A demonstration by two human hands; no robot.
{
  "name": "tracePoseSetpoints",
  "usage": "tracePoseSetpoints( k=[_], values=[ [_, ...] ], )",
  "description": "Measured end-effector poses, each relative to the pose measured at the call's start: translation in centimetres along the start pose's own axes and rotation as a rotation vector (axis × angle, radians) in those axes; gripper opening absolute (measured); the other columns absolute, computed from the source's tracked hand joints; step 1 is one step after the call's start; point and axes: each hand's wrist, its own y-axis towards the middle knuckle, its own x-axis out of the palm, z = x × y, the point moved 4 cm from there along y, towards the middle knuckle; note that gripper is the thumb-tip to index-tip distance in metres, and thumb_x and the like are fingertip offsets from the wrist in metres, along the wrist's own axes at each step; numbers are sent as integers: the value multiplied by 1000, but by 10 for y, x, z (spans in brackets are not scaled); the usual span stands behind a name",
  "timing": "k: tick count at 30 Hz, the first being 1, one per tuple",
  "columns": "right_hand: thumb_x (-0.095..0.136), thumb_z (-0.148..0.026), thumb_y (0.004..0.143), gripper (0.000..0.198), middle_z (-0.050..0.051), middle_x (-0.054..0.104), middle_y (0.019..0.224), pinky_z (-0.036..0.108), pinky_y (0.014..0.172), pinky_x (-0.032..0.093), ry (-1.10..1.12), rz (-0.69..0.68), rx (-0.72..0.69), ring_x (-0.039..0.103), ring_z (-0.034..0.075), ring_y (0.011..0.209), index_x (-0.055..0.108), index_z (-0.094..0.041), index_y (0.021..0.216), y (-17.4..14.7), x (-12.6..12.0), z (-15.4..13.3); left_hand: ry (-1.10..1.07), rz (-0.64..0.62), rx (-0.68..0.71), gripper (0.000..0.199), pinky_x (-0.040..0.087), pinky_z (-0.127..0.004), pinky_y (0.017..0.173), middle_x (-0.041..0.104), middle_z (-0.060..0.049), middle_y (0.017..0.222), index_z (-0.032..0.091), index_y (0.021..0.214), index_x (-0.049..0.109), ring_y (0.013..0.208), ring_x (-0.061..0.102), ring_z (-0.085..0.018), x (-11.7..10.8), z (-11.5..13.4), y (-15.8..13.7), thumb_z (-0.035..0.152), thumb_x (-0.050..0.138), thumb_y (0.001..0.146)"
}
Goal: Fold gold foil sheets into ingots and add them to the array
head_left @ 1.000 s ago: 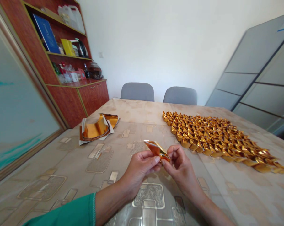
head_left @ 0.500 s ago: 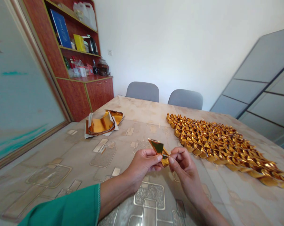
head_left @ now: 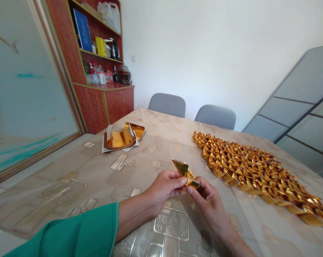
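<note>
A partly folded piece of shiny gold foil paper (head_left: 181,168) is held above the table between both hands. My left hand (head_left: 168,185) pinches it from the left, thumb on top, with a pointed flap rising above the fingers. My right hand (head_left: 204,194) grips its right side between thumb and fingers, and the fingertips partly hide the folds. Rows of folded gold paper pieces (head_left: 247,164) cover the right side of the table. To the far left lies a curled stack of gold foil sheets (head_left: 121,137) with white backing.
A patterned covering lies over the table (head_left: 97,175). Two grey chairs (head_left: 167,104) stand at its far edge. Behind, on the left, is a reddish wooden cabinet (head_left: 93,101) with bottles, a kettle and boxes on its shelves.
My right thumb and fingers have shifted on the foil paper, and its right side now shows a folded-out flap. The whole view has turned slightly left.
</note>
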Motion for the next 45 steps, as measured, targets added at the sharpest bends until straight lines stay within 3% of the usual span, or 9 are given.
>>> tracePoseSetpoints(
  k=[4,12,20,27,32,37,42,45],
  values=[
    [62,-54,82,37,-2,47,59,26,54,35,43,-16,40,42,16,57,55,-22,66,1,-1,-6,10,-6,26,30,43,-21,65,67,-3,70,11,77,73,62,57,-8,1,3,1,33,85,60],
    [60,-59,81,45,-2,42,56,27,51,30,-40,77,51,38,16,55,51,-22,57,2,-4,-13,-8,-3,22,30,43,-23,66,65,-1,68,11,75,72,61,56,-8,-1,3,1,32,86,59],
    [45,-66,87,51,3,53,59,30,53,39,108,37,123,46,19,55,58,-23,62,0,0,-10,-22,32,32,33,45,-21,63,66,-1,72,12,80,70,62,56,-8,-6,6,3,32,86,61],
    [59,-61,80,44,-2,44,56,28,52,33,41,1,117,41,17,53,51,-23,61,3,-2,-5,89,36,107,31,43,-20,61,63,0,71,12,82,67,60,55,-8,-3,9,0,33,83,65],
    [60,-60,79,44,-4,41,54,27,51,30,58,48,118,36,16,52,47,-23,58,3,-6,-4,118,14,160,37,48,-26,66,67,-3,74,14,91,63,64,61,-13,1,13,-1,44,74,74],
    [60,-59,81,44,-4,41,55,27,51,27,88,61,147,35,15,51,48,-23,59,2,-8,-3,348,31,399,22,48,-28,69,68,-2,78,20,97,52,71,64,-17,-1,22,-1,28,65,81],
    [62,-56,80,41,-4,41,54,26,48,23,188,57,201,32,13,49,48,-23,60,1,-6,-1,965,151,846,13,45,-30,81,61,-4,95,22,90,62,90,58,-19,1,40,-13,13,63,80],
    [64,-55,80,41,-4,42,54,26,48,23,250,46,217,32,13,49,48,-22,60,2,-5,1,1240,145,1021,19,43,-33,86,59,-6,103,21,89,67,99,54,-21,6,46,-16,6,60,80]
  ],
)
